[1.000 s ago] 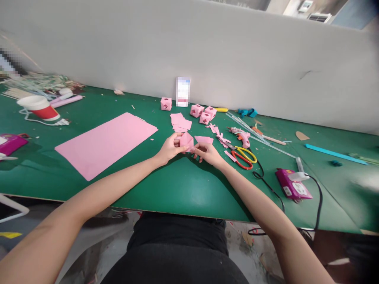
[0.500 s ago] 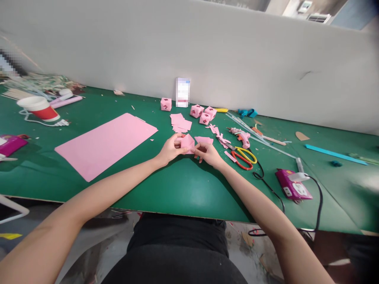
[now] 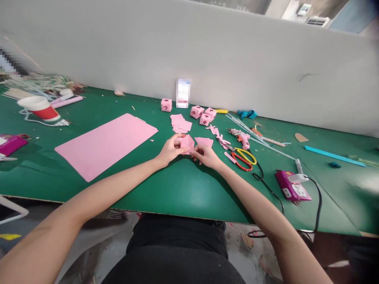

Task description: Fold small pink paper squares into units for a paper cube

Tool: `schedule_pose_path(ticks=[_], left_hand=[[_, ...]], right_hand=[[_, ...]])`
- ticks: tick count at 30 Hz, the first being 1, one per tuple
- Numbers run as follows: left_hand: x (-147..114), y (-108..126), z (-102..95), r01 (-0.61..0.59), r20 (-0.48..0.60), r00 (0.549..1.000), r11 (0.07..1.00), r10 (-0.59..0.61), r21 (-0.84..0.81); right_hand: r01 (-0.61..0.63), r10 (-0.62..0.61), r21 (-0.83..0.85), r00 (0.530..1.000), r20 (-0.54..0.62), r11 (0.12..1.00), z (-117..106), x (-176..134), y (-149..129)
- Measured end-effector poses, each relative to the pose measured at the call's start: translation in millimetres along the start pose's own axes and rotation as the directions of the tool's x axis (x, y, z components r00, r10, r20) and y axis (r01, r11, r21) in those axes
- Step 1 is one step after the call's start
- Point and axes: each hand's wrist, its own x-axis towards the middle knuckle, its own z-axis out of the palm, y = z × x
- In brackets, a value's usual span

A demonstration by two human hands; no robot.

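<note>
Folded pink paper piece [image 3: 187, 142], 1, held up just off or on the green table [image 3: 177, 185], mid-table, between 2 bare hands; cannot tell if it touches the surface. Left hand [image 3: 170, 152] has thumb and fingers pinched on its left side. Right hand [image 3: 206, 154] is curled, fingertips drawn nearly together, pinching its lower right corner. 1 pink paper cutout [image 3: 204, 141] lies just beyond the right hand.

Behind the hands: 1 loose pile of pink paper pieces [image 3: 181, 124], overlapping, count unclear. Pink paper polyhedra with diamond-shaped holes: 4 total, 1 by itself [image 3: 166, 105] left of the phone, 3 grouped [image 3: 197, 112] to its right. 1 phone [image 3: 182, 93], screen blurred, stands against the grey partition [image 3: 118, 51].

Right side: 1 heap of pink paper strips [image 3: 219, 137], too tangled to count; 1 pair of scissors [image 3: 234, 149], 1 red and 1 yellow handle; 1 pink glue gun [image 3: 244, 140]; 1 magenta power strip [image 3: 291, 186], 1 plug on it.

Left side: 1 large pink sheet [image 3: 106, 146], flat; 1 red-and-white paper cup [image 3: 40, 108], tilted; 1 more magenta object [image 3: 13, 145], cut by frame edge.
</note>
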Motion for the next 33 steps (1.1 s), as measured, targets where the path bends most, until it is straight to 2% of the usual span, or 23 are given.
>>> schedule_pose_path(ticks=[4,8,15,19,23,29,33], left_hand=[[-0.9,0.9,0.8,0.002,-0.005,1.0,1.0,-0.002,-0.014],[-0.3,-0.5,0.0,0.003,0.014,1.0,1.0,-0.003,-0.021],[2.4,-3.7,-2.5,-0.017,0.034,0.999,1.0,0.018,-0.022],[1.4,-1.4,-1.4,-0.008,0.048,0.999,1.0,0.007,0.006],[0.7,-0.1,-1.0,0.006,0.063,0.998,1.0,-0.004,-0.019],[2.1,-5.2,-2.2,-0.061,0.111,0.992,0.998,0.06,0.007],[2.1,-5.5,-1.7,-0.063,0.102,0.993,0.998,0.061,0.011]], right_hand=[[0.002,-0.002,-0.004,1.0,0.023,1.0,-0.5,-0.3,-0.2],[0.013,-0.013,0.002,1.0,-0.008,1.0,0.1,-1.1,-0.1],[0.0,0.006,0.122,0.999,-0.043,0.992,-1.4,1.0,-0.8],[0.033,-0.025,0.106,0.997,-0.077,0.994,-0.7,0.9,0.3],[0.002,0.011,0.137,0.996,-0.088,0.991,-0.5,0.1,-1.9],[-0.005,0.027,0.178,0.992,-0.123,0.984,-2.1,-0.9,-4.8],[-0.006,0.03,0.185,0.991,-0.127,0.983,-2.4,0.0,-3.4]])
